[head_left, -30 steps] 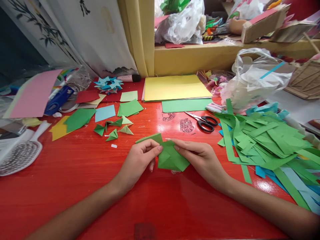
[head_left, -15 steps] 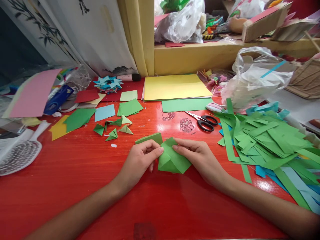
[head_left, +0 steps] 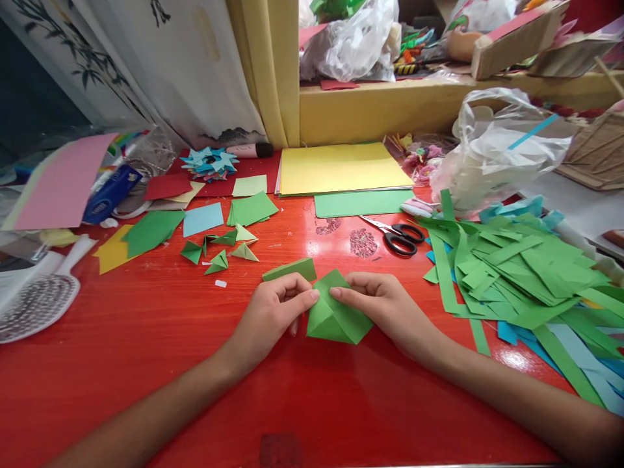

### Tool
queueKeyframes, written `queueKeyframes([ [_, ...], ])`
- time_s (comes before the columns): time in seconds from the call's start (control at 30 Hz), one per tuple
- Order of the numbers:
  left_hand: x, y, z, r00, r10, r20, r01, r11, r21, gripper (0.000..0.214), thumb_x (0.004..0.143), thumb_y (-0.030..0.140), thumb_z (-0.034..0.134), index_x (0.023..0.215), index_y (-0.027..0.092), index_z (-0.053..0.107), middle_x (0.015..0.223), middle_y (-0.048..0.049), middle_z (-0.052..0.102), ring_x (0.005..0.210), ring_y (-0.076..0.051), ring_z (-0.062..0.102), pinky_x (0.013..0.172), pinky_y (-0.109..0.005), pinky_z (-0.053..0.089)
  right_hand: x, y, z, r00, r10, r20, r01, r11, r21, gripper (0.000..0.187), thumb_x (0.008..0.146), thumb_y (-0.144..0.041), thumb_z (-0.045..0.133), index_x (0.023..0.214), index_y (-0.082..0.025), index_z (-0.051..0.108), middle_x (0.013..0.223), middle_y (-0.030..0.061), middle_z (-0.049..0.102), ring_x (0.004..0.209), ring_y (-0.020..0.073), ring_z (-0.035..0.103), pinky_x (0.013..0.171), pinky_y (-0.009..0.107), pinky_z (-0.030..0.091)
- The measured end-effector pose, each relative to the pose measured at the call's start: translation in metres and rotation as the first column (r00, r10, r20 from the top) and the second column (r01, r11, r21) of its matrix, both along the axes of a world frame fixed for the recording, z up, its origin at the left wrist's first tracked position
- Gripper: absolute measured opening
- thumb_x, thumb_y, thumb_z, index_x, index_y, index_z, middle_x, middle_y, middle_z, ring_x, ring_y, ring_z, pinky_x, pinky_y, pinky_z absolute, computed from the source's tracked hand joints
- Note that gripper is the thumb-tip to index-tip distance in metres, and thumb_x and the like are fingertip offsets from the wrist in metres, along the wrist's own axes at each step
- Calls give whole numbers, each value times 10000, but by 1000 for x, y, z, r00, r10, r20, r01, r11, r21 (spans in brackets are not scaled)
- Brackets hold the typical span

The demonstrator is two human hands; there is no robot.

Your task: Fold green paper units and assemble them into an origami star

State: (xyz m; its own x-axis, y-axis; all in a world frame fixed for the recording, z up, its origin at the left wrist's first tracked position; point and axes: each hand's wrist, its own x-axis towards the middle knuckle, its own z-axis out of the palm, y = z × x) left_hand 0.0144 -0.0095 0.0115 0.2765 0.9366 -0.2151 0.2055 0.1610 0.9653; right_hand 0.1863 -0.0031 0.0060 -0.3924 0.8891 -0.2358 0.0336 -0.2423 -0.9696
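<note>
A folded green paper piece (head_left: 334,315) lies on the red table (head_left: 160,364) between my hands. My left hand (head_left: 275,312) pinches its left edge with thumb and forefinger, the other fingers curled. My right hand (head_left: 383,305) presses a forefinger on the paper's upper middle and holds its right side. A second folded green slip (head_left: 288,269) lies just behind my left hand. Several small folded green triangles (head_left: 219,247) sit further back on the left.
Black-handled scissors (head_left: 397,235) lie behind my right hand. A heap of green and blue paper strips (head_left: 517,273) fills the right side. Yellow sheets (head_left: 341,168), a plastic bag (head_left: 492,153), a white hairbrush (head_left: 39,296) and loose coloured squares (head_left: 202,218) ring the work area.
My right forefinger has slid left along the green paper toward my left thumb, flattening the fold. The paper has shifted slightly; my left hand has kept its pinch.
</note>
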Motion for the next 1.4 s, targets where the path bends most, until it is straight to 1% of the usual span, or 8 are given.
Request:
queueKeyframes([
  [0.17, -1, 1, 0, 1000, -10, 0, 10, 1000, -1, 221, 783, 310, 508, 623, 160, 478, 498, 58, 430, 427, -55, 399, 446, -190, 322, 0, -3, -4, 999, -25, 32, 21, 991, 134, 212, 806, -316, 504, 931, -209, 638, 821, 19, 647, 758, 158, 588, 640, 267, 469],
  [0.3, -1, 1, 0, 1000, -2, 14, 2, 1000, -9, 225, 780, 316, 509, 622, 160, 477, 468, 60, 414, 415, -58, 393, 442, -192, 318, 3, -5, -8, 989, -49, 138, -5, 930, 368, 257, 830, -271, 475, 1043, -277, 619, 885, -2, 656, 888, 185, 578, 771, 323, 462],
  [0.47, -1, 2, -1, 999, 12, 38, -11, 1000, -16, 227, 779, 315, 512, 619, 157, 478, 457, 63, 403, 411, -55, 385, 434, -187, 311, 4, -6, -9, 990, -39, 136, -30, 882, 471, 278, 842, -207, 446, 1055, -268, 614, 862, -5, 654, 864, 167, 591, 765, 309, 471],
  [0.63, -2, 1, -2, 998, -19, 52, 20, 1000, -21, 226, 782, 316, 512, 626, 156, 479, 486, 60, 411, 421, -50, 381, 430, -181, 307, 2, -6, -7, 987, -97, 124, 43, 924, 381, 194, 820, -233, 484, 928, -235, 645, 774, 1, 644, 778, 151, 593, 660, 256, 476],
  [0.87, 2, -1, -5, 999, -38, 5, 38, 999, 20, 133, 773, 298, 528, 746, 171, 506, 591, 50, 458, 522, -63, 439, 479, -172, 373, 2, 0, -6, 997, 7, 71, -20, 981, 194, 172, 801, -328, 515, 739, -174, 561, 700, -2, 579, 635, 103, 540, 536, 201, 424],
  [0.97, 3, 0, -7, 999, 34, 38, -35, 998, 45, 117, 766, 291, 541, 780, 179, 509, 639, 44, 490, 564, -66, 462, 486, -161, 385, 2, 1, -7, 999, 10, 48, -17, 989, 150, 170, 772, -333, 559, 843, -182, 527, 715, -4, 573, 652, 111, 547, 537, 208, 432],
  [1.17, 1, 4, -9, 966, 227, 120, -237, 969, 75, 110, 731, 249, 592, 734, 170, 516, 665, 46, 517, 612, -52, 475, 519, -130, 373, -1, -1, -6, 998, 29, -62, -25, 998, 55, 467, 714, -320, 630, 1121, -227, 419, 822, 8, 595, 655, 120, 580, 529, 230, 474],
  [1.4, 3, 1, -8, 975, 188, 121, -200, 975, 98, 85, 730, 235, 596, 719, 173, 539, 688, 43, 536, 663, -61, 505, 571, -136, 399, 0, 1, -5, 997, 57, -44, -54, 997, 60, 176, 782, -301, 542, 882, -167, 595, 830, 28, 627, 751, 132, 591, 643, 240, 482],
])
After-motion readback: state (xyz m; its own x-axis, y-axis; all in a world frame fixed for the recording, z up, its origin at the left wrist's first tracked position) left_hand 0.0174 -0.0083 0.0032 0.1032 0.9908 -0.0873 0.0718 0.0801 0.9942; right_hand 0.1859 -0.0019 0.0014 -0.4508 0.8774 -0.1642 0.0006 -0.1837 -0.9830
